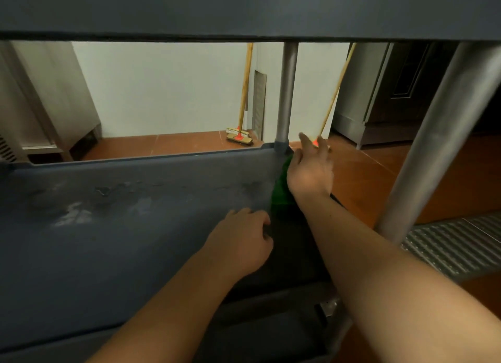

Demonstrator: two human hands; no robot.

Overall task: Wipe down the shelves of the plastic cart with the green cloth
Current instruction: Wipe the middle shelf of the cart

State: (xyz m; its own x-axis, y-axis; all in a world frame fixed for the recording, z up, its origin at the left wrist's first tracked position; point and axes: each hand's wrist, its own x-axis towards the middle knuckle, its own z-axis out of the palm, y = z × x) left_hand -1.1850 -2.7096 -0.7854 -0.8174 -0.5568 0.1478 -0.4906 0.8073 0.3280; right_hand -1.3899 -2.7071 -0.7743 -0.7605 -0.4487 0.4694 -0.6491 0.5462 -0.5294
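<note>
The dark grey plastic cart shelf point(122, 227) fills the lower part of the head view, with wet smears across its surface. The green cloth point(280, 197) lies bunched along the shelf's right side, near the far right corner post point(288, 91). My right hand point(310, 171) presses down on the cloth's far end, its fingers stretched out past the rim. My left hand point(241, 240) rests on the shelf at the cloth's near end with loosely curled fingers, and nothing shows in its grip. My right forearm hides the shelf's right rim.
The cart's upper shelf point(244, 10) hangs close overhead. A thick grey post point(433, 135) stands at the near right. Beyond the cart, two wooden-handled brooms point(240, 136) lean on a white wall over orange floor tiles. A metal grate point(455, 248) lies on the floor at right.
</note>
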